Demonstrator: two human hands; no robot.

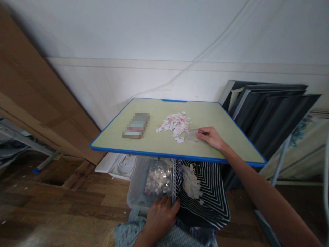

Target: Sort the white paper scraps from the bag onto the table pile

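My right hand (210, 136) rests on the table with its fingers pinching a clear, ribbed plastic piece (190, 136), whose exact kind I cannot make out. The piece touches the right side of a heap of small white and pink paper slips (176, 123). Below the table, my left hand (161, 212) has its fingers over the near rim of a clear plastic bin (137, 187). Inside that bin lie many small pale pieces (157, 180), some shiny.
A pixelated block (136, 125) lies on the left of the blue-edged table (115, 144). Beneath, a black-and-white striped cloth container (210, 192) holds more pale slips (190, 181). Dark panels (267, 113) lean at right; a large cardboard box (38, 89) stands left.
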